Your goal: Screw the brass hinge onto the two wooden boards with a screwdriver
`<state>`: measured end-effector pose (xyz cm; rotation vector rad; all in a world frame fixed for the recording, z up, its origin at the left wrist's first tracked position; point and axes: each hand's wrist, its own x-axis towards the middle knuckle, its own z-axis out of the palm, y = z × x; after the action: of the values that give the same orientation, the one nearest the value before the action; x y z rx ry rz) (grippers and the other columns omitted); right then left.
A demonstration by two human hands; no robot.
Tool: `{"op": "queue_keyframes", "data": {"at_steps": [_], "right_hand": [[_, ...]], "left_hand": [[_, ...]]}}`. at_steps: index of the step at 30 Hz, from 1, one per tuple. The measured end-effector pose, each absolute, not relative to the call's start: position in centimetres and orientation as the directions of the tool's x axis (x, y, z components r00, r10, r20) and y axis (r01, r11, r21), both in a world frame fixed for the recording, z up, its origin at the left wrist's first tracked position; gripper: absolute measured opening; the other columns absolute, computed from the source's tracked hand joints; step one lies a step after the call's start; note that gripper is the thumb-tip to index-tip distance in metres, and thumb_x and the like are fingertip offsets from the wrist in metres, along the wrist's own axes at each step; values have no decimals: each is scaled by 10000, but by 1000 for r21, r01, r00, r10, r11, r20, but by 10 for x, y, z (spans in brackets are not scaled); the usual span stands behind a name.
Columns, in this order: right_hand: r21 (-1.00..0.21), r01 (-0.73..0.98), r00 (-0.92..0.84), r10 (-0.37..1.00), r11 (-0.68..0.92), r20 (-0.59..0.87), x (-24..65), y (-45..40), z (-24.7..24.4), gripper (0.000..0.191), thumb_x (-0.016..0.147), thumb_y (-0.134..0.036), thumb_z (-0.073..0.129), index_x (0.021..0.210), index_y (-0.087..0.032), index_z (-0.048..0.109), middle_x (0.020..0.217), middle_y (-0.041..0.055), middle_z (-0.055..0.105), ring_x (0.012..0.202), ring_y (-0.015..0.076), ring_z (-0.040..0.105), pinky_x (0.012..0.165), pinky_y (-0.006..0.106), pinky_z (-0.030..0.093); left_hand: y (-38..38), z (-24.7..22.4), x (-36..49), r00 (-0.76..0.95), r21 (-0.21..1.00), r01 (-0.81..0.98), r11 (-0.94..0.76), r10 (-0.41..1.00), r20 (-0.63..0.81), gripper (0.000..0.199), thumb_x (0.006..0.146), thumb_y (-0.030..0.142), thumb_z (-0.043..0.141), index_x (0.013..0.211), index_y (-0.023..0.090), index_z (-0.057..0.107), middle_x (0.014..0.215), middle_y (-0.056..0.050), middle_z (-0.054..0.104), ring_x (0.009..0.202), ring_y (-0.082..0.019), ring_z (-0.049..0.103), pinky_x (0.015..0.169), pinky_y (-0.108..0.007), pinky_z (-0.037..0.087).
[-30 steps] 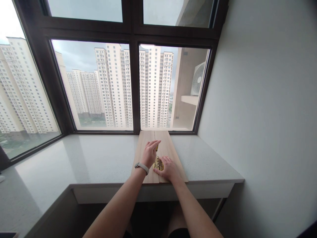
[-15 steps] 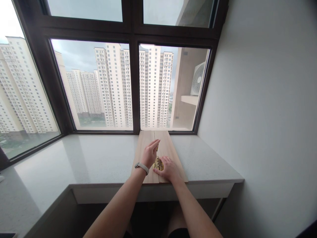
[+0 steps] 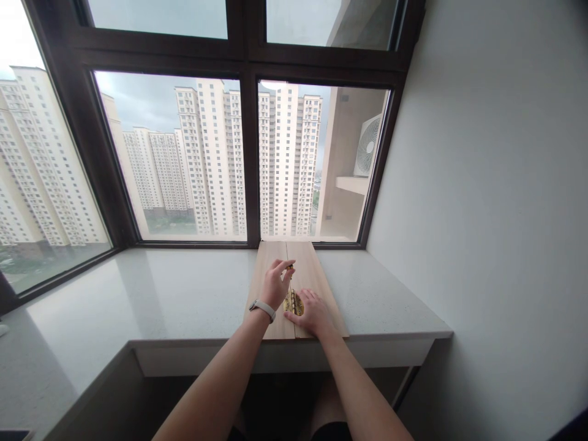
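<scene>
Two pale wooden boards (image 3: 264,327) lie side by side with a narrow seam between them. Across the seam, close to their near end, sits a round, patterned brass fitting (image 3: 289,302) with a knobbly bar down its middle. My right hand (image 3: 316,312) grips its right side, thumb at the lower edge and fingers curled over the top. Above and slightly left of the fitting, my left hand (image 3: 277,286) pinches a small dark and gold piece (image 3: 290,267) between thumb and fingers. Its exact kind is too small to make out.
Beneath the boards is a white speckled counter (image 3: 193,294), whose front edge lies before me. Dark-framed windows (image 3: 252,159) stand behind it, and a white wall (image 3: 482,184) rises on the right. A pale-banded watch (image 3: 264,309) circles my left wrist.
My left hand's fingers have gone from straight and pointing forward to bent around the small piece, which now shows more. My right hand and the brass fitting stay in place.
</scene>
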<state>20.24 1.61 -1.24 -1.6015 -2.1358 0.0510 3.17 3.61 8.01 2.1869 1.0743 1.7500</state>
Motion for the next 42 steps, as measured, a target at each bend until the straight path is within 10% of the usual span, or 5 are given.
{"op": "queue_keyframes", "data": {"at_steps": [17, 31, 42], "right_hand": [[-306, 893, -219, 912, 330, 347, 202, 16, -12, 903, 790, -824, 537, 1451, -209, 543, 1509, 147, 510, 1438, 340, 388, 1205, 467, 264], [-306, 892, -218, 910, 333, 354, 203, 15, -12, 903, 796, -813, 540, 1461, -201, 537, 1516, 141, 503, 1438, 335, 384, 1213, 455, 250], [-299, 889, -229, 901, 348, 368, 203, 18, -15, 902, 801, -823, 521, 1452, -199, 541, 1502, 147, 516, 1423, 338, 406, 1199, 459, 281]], "left_hand": [[32, 80, 32, 131, 469, 430, -772, 567, 813, 383, 1068, 278, 395, 1398, 248, 586, 1356, -99, 635, 1284, -233, 588, 1060, -427, 532], [31, 84, 34, 84, 496, 451, -742, 589, 804, 239, 1002, 315, 585, 1188, 265, 727, 1002, -52, 684, 828, -168, 682, 738, -314, 588], [32, 79, 38, 136, 490, 382, -784, 571, 809, 401, 1055, 213, 393, 1401, 250, 593, 1412, -93, 613, 1296, -238, 592, 1077, -435, 535]]}}
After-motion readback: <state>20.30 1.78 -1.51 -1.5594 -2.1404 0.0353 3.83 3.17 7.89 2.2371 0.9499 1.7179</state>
